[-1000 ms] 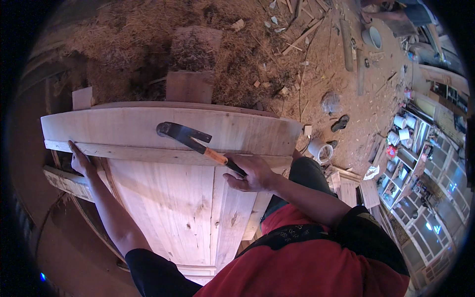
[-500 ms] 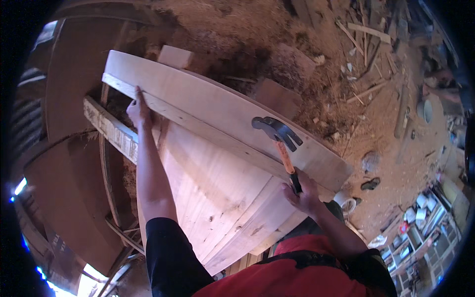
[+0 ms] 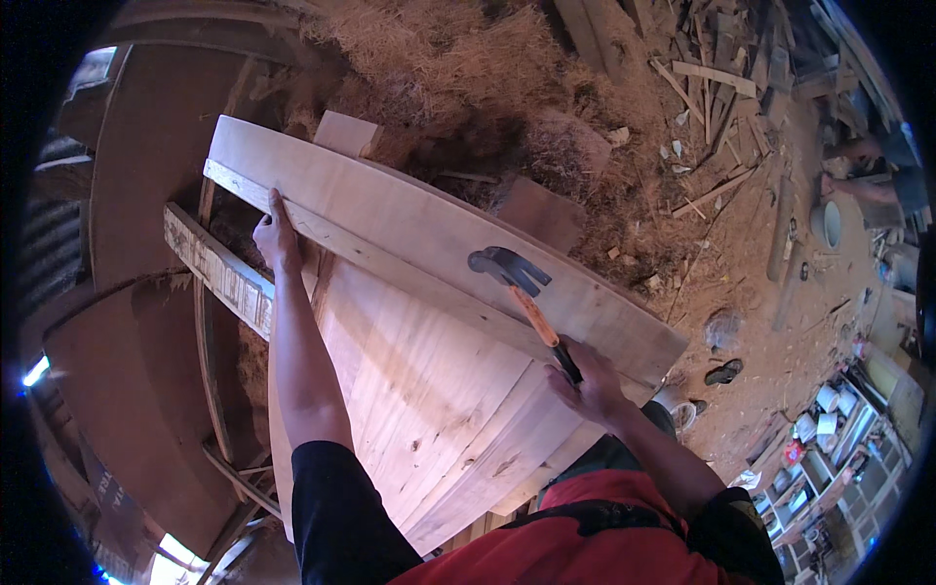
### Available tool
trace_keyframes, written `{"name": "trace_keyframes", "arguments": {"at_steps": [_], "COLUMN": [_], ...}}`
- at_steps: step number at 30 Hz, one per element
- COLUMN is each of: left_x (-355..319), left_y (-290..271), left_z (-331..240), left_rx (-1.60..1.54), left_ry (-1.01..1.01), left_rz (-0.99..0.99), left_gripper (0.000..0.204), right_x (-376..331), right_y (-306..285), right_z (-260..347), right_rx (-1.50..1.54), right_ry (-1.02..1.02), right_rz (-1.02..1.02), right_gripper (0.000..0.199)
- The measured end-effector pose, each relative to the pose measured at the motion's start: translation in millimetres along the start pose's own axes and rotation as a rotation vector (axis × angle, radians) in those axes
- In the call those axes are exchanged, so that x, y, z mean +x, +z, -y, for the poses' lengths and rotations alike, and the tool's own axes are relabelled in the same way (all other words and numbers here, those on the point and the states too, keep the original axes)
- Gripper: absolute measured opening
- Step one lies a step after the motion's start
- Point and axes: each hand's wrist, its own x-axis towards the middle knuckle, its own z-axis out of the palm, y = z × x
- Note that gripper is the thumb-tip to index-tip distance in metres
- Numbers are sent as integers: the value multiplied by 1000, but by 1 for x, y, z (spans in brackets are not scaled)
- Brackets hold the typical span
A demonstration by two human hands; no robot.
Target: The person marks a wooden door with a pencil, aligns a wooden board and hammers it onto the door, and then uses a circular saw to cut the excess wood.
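Observation:
My right hand (image 3: pixel 589 385) is closed round the black grip of a claw hammer (image 3: pixel 535 316), whose wooden shaft slants up and left. Its dark steel head is over the wide pale board (image 3: pixel 419 208); whether it touches the wood I cannot tell. A narrow wooden strip (image 3: pixel 375 261) runs along the near side of that board. Toward the strip's left end, my left hand (image 3: pixel 276 237) grips its near edge, one finger laid up over it. Between my arms spreads a panel of joined planks (image 3: pixel 419 390), meeting the strip.
A worn wooden beam (image 3: pixel 219 268) juts out at left. Beyond the board lie a wood block (image 3: pixel 346 134), shavings (image 3: pixel 439 58) and scrap sticks (image 3: pixel 717 78). At right are a white bucket (image 3: pixel 827 226), a cluttered shelf (image 3: pixel 838 458) and another person's arm (image 3: pixel 853 187).
The hammer head has swung left and slightly down in the picture, with my right hand shifting a little left. My left hand keeps its place on the strip. Another person's arm shows more at far right.

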Motion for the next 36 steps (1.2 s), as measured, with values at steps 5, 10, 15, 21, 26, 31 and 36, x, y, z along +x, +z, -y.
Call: {"name": "trace_keyframes", "arguments": {"at_steps": [5,10,15,21,26,31,36], "left_x": [-1,-15,-43,-24,-26,-26,-31], "left_y": [-9,-10,-26,-27,-22,-21,-23], "left_z": [5,-21,-39,-28,-21,-26,-29], "left_rx": [140,215,149,190,158,161,110], "left_ry": [24,-90,-85,-145,-102,-140,-97], "left_rz": [-48,-22,-84,22,-34,-22,5], "left_gripper": [83,82,60,60,71,75,82], "right_x": [47,153,199,218,209,224,217], "right_y": [8,41,61,86,85,87,88], "right_z": [32,85,136,128,144,125,123], "right_rx": [151,45,-6,-250,39,-208,-56], "right_ry": [28,-273,-523,-390,-497,-415,-473], "right_rz": [74,128,82,232,136,174,98], "right_gripper": [46,40,38,34,39,39,38]}}
